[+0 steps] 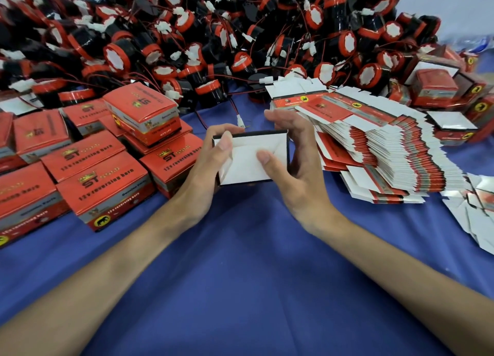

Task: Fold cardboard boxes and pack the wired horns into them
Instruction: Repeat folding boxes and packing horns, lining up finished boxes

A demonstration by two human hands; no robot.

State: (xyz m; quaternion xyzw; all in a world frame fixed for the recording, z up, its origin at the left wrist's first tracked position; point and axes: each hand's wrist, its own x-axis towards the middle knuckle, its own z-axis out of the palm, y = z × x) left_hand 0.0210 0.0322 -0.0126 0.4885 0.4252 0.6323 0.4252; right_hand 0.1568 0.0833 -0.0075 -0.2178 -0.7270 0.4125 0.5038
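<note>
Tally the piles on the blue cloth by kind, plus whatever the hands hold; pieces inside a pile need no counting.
heap of wired horns: 1
stack of flat box blanks: 1
scatter of loose blanks, right edge: 1
groups of folded red boxes: 2, left and far right
box held by left hand and right hand: 1
Total: 6

1. Blue worktop cloth (246, 289): fills the lower half of the frame and narrows to a strip running up through the centre. The colour is a plain, uniform blue with a matte finish.
2. Cloth surface: shallow creases and soft folds show at lower centre. A further area of the same cloth shows along the right edge.
3. Wall (454, 0): pale bluish-white, plain, in the upper right corner.
4. Pale blue-and-white item (479, 44): at the right edge, just below the wall. Blurred; type cannot be determined.
</note>
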